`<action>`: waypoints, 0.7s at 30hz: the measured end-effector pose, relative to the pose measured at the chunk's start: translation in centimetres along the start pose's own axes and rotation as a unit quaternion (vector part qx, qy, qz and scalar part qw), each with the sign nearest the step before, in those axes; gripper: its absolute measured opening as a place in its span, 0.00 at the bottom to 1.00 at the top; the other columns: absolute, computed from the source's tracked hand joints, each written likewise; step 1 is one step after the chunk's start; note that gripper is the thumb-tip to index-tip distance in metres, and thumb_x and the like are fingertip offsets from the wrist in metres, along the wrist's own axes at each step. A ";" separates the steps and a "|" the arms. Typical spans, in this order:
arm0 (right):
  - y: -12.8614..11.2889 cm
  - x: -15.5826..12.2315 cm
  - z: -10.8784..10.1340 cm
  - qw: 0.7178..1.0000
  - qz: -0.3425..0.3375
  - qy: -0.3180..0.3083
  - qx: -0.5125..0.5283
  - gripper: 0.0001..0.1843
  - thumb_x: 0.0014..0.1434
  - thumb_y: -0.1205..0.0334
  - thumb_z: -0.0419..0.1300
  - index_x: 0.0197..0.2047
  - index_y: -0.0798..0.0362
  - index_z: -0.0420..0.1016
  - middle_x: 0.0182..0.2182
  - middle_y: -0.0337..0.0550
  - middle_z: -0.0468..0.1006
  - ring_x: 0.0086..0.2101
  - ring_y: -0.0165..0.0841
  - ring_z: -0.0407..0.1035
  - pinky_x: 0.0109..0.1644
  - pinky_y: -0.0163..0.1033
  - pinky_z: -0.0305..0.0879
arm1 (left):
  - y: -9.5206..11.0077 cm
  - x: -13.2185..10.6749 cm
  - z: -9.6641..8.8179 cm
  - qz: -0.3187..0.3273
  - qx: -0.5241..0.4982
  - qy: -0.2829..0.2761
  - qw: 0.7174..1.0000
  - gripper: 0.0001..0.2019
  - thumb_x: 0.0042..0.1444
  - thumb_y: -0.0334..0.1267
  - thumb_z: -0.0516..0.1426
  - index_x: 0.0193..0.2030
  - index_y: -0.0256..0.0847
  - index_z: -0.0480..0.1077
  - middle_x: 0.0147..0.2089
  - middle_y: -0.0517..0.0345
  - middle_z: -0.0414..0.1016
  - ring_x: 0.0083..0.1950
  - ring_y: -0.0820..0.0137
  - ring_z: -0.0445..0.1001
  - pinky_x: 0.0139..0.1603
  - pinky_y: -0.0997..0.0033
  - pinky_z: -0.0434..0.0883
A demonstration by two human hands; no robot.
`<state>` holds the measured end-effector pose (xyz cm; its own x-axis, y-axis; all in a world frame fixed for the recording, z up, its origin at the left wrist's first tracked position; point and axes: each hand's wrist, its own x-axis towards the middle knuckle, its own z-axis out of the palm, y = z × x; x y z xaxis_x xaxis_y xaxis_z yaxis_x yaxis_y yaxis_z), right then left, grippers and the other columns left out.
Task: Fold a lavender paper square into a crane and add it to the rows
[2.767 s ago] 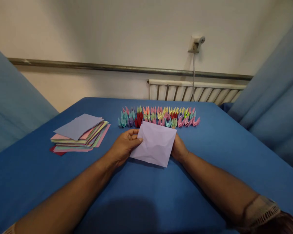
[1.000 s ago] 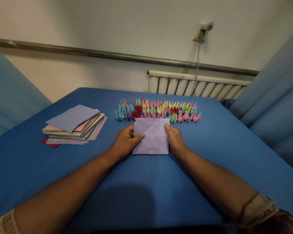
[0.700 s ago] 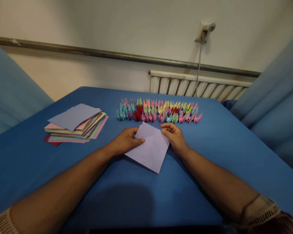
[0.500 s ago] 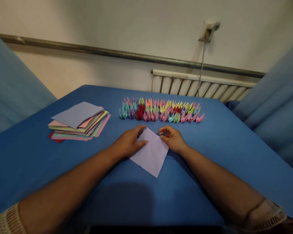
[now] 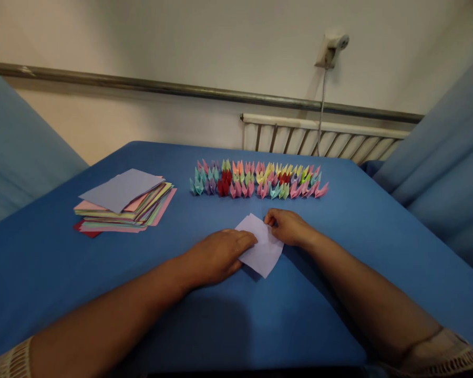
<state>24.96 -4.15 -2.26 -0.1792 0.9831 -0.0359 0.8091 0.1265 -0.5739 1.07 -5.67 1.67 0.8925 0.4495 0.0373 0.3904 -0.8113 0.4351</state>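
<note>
Left hand [image 5: 223, 256] back-up, gripping lilac square paper sheet [image 5: 266, 252] by left side, one digit across top; right hand [image 5: 287, 227] curled, narrow pinch at upper-right edge.

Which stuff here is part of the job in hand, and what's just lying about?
In the job:
- lilac paper, left hand over its left side, right hand at its upper right edge
- probably the paper stack and folded paper figures

Just around:
- metal rail
- radiator
- wall socket
- blue curtains
</note>
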 end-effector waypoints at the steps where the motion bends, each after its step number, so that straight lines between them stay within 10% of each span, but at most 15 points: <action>1: 0.0 0.0 0.0 1.000 -0.005 0.006 -0.004 0.16 0.44 0.76 0.58 0.35 0.50 0.74 0.33 0.38 0.79 0.33 0.31 0.69 0.35 0.34 0.60 | -0.3 0.1 0.0 -0.029 0.005 0.012 1.000 0.20 0.54 0.30 0.54 0.55 0.42 0.67 0.52 0.51 0.75 0.51 0.60 0.74 0.53 0.62 0.66; 6: 0.9 0.9 0.1 0.987 0.006 0.065 0.146 0.04 0.51 0.63 0.62 0.32 0.52 0.75 0.26 0.37 0.76 0.27 0.30 0.67 0.32 0.35 0.60 | -1.4 0.7 -0.1 -0.166 -0.003 0.060 0.984 0.13 0.60 0.42 0.52 0.48 0.42 0.71 0.42 0.52 0.78 0.41 0.61 0.76 0.41 0.66 0.67; 11: 0.7 0.8 -0.8 0.947 -0.047 0.037 0.315 0.21 0.60 0.44 0.54 0.33 0.54 0.77 0.29 0.41 0.77 0.32 0.34 0.70 0.37 0.38 0.64 | -2.0 1.3 0.2 -0.235 -0.029 0.089 0.968 0.18 0.58 0.47 0.55 0.52 0.42 0.69 0.44 0.49 0.78 0.42 0.58 0.76 0.39 0.66 0.67; 21: -1.0 -0.9 -1.2 0.997 -0.054 -0.039 -0.040 0.21 0.48 0.60 0.68 0.46 0.52 0.72 0.43 0.46 0.73 0.39 0.36 0.69 0.44 0.40 0.62 | -3.5 0.2 0.0 -0.265 0.042 0.104 0.958 0.21 0.56 0.48 0.57 0.54 0.43 0.68 0.38 0.51 0.76 0.36 0.59 0.74 0.37 0.65 0.65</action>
<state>24.94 -4.96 -0.67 -0.3074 0.9506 -0.0432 0.8246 0.2435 -0.5106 -0.09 -2.73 0.16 0.5034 0.8639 0.0142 0.8001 -0.4723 0.3698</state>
